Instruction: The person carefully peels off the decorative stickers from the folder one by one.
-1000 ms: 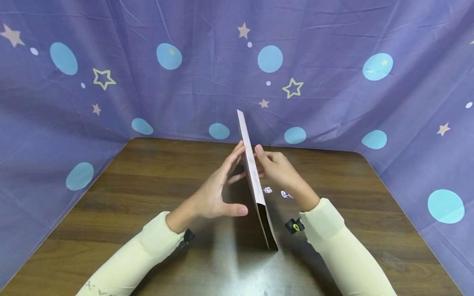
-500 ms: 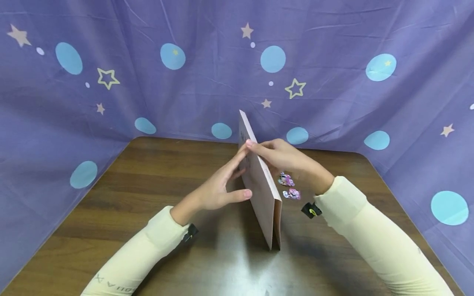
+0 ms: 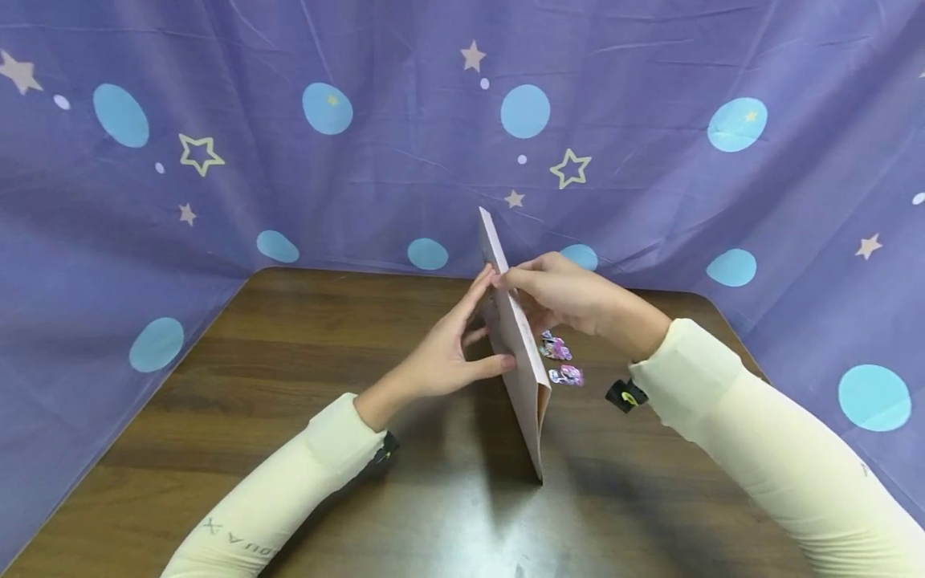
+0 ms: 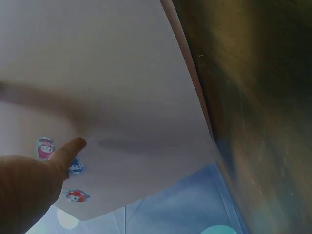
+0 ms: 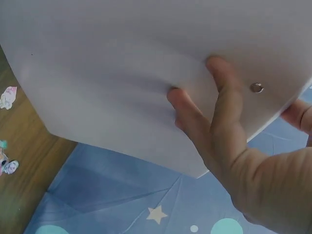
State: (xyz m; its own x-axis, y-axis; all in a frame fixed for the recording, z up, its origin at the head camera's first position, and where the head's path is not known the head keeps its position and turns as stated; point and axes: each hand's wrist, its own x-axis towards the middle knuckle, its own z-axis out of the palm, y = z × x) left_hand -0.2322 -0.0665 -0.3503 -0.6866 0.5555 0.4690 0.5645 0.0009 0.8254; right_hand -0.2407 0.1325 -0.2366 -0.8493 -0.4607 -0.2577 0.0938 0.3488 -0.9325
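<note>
A pale pink folder point(image 3: 516, 353) stands on edge on the table, its narrow spine facing up. My left hand point(image 3: 437, 357) rests against its left face with fingers and thumb spread. Three small cartoon stickers, one being a red-haired figure point(image 4: 77, 196), show on that face in the left wrist view. My right hand point(image 3: 571, 293) pinches the spine, the thumb over the top edge and the fingers on the right face. Beside those fingers a round metal rivet point(image 5: 257, 87) shows in the right wrist view. The folder's inside is mostly hidden.
Two colourful cut-out stickers, the farther sticker point(image 3: 555, 347) and the nearer sticker point(image 3: 567, 375), lie on the wooden table point(image 3: 289, 345) right of the folder. A purple curtain point(image 3: 405, 160) with stars and blue dots surrounds the back and sides.
My right hand has moved up onto the folder's spine and now grips it. The folder has turned and tilted slightly, showing more of its left face. My left hand has shifted slightly up and right.
</note>
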